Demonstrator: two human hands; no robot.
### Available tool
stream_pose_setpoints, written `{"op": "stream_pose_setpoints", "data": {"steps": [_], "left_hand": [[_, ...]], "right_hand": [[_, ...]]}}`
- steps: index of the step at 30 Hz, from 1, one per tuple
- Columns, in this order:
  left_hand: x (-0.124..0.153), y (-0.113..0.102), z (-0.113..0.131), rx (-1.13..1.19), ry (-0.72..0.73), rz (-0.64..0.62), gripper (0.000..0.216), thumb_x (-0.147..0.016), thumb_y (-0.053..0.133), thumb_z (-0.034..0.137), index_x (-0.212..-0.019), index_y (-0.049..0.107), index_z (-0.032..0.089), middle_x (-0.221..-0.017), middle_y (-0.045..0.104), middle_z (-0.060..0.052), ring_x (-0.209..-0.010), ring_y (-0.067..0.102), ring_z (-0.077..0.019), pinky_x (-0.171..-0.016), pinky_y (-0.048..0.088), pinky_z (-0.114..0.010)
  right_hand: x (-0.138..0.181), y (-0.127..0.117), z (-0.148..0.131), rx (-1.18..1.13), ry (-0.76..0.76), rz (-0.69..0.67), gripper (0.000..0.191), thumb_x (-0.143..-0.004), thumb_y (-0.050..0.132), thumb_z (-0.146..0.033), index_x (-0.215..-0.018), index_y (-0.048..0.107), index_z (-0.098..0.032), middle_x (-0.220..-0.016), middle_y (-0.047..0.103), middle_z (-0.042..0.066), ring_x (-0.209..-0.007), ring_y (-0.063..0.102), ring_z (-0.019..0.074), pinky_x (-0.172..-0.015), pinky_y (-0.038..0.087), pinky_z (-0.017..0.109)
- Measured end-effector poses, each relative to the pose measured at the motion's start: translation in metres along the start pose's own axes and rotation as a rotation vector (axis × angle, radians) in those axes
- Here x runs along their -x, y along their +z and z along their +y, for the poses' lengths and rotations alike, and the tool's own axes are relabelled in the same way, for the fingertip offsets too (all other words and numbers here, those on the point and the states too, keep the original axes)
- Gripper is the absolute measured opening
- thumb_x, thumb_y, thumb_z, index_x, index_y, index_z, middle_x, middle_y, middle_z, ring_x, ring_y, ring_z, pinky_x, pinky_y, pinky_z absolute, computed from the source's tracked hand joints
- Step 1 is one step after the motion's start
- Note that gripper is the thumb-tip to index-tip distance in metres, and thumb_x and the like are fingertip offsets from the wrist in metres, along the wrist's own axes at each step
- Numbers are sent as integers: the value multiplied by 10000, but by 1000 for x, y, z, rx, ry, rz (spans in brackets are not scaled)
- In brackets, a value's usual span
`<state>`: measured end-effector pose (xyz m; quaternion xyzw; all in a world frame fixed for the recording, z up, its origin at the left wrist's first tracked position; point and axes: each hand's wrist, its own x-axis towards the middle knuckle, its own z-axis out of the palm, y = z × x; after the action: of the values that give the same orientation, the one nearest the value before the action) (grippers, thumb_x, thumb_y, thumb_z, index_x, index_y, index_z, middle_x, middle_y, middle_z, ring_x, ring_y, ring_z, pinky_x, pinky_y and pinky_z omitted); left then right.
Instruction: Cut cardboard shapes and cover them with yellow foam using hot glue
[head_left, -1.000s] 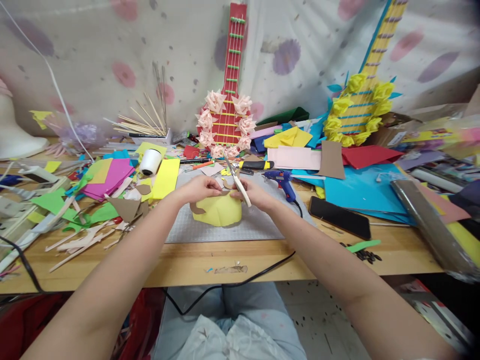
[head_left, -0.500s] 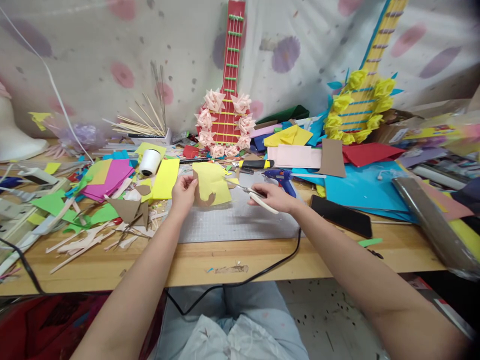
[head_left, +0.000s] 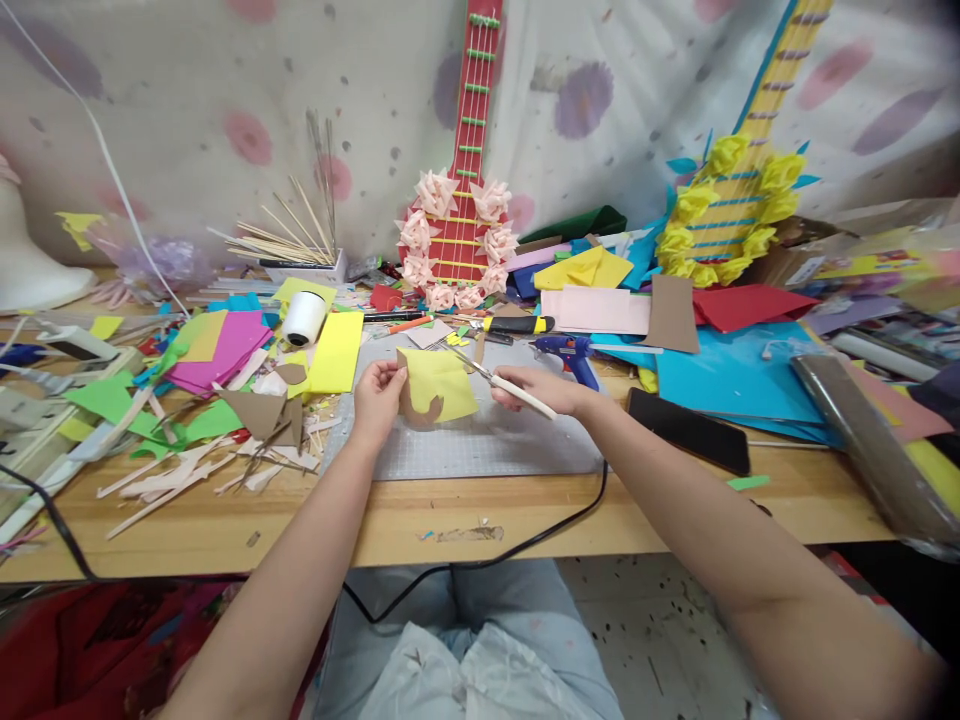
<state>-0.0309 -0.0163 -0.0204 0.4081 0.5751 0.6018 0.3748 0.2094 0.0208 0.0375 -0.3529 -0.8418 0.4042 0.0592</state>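
My left hand (head_left: 379, 402) pinches the left edge of a sheet of yellow paper (head_left: 450, 382) above the cutting mat. Along that sheet's left and lower edge lies a curved brown paper piece (head_left: 422, 413), its hooked end over the yellow. My right hand (head_left: 536, 388) is closed on white-handled scissors (head_left: 523, 393). Their blades point left towards the upper right edge of the yellow sheet; whether they touch it I cannot tell. Beneath both hands is the grey cutting mat (head_left: 495, 455).
Behind the mat lie a yellow-black cutter knife (head_left: 517, 324) and a blue glue gun (head_left: 564, 348). A black phone (head_left: 688, 430) rests at right. Paper scraps (head_left: 172, 470) cover the left side. A red paper guitar (head_left: 457, 235) leans at the back. A black cable (head_left: 525, 545) crosses the front edge.
The yellow sheet has shifted a little lower and right in my left hand, its top edge tipping down. The scissors stay beside its right side. The whole view has shifted slightly.
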Motion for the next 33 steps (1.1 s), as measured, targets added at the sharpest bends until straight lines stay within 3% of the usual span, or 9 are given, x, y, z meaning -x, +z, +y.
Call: {"op": "stream_pose_setpoints", "data": {"steps": [3, 9, 13, 15, 19, 24, 27, 33], "left_hand": [[3, 1, 2, 9, -7, -70, 317, -640, 616, 336, -903, 562, 169, -737, 608, -1, -677, 574, -126, -636, 448, -244], [5, 0, 4, 24, 55, -133, 380, -611, 657, 301, -970, 616, 185, -654, 582, 31, -635, 544, -109, -640, 436, -233], [-3, -6, 18, 49, -131, -245, 428, -565, 708, 391, -946, 661, 202, -788, 667, -15, -710, 594, -146, -646, 470, -261], [-10, -11, 31, -51, -230, -407, 463, -538, 737, 417, -945, 684, 202, -852, 689, -49, -716, 609, -167, -611, 482, -273], [-29, -20, 62, -395, -304, -672, 424, -473, 786, 337, -875, 731, 213, -686, 687, -37, -541, 569, -162, -465, 447, -264], [-46, -17, 82, -452, -224, -739, 304, -389, 795, 158, -687, 746, 192, -597, 676, -58, -574, 616, -206, -512, 466, -274], [-48, -7, 85, -455, -192, -782, 277, -376, 769, 118, -635, 734, 209, -592, 678, -48, -606, 633, -215, -530, 474, -275], [-51, 9, 90, -551, -260, -969, 274, -352, 775, 172, -612, 729, 245, -641, 700, -28, -573, 612, -185, -479, 442, -236]], "right_hand": [[-5, 3, -4, -4, 7, -10, 395, -758, 452, -574, -815, 472, -183, -736, 515, 11, -657, 450, 129, -608, 345, 251], [-14, 7, -2, 329, 152, 222, 451, -692, 531, -626, -827, 518, -196, -760, 579, 29, -665, 471, 154, -584, 282, 248], [-12, 0, 1, 351, 179, 305, 477, -684, 514, -660, -783, 503, -193, -739, 577, 26, -643, 464, 148, -560, 256, 247], [-9, -7, 3, 334, 172, 297, 484, -674, 521, -666, -758, 493, -191, -734, 564, 16, -649, 463, 143, -560, 257, 245], [-3, -21, 7, 239, 126, 71, 484, -674, 525, -659, -707, 484, -177, -687, 511, -5, -620, 435, 118, -555, 273, 243], [0, -31, 11, 35, 97, -329, 441, -706, 546, -603, -729, 526, -164, -602, 476, -20, -569, 425, 100, -552, 313, 249], [-4, -32, 10, -16, 92, -429, 441, -697, 572, -591, -784, 553, -159, -631, 491, -19, -589, 437, 97, -568, 335, 248], [-13, -30, 3, -78, 160, -511, 499, -622, 625, -619, -795, 558, -156, -629, 488, -28, -582, 421, 84, -544, 334, 230]]}}
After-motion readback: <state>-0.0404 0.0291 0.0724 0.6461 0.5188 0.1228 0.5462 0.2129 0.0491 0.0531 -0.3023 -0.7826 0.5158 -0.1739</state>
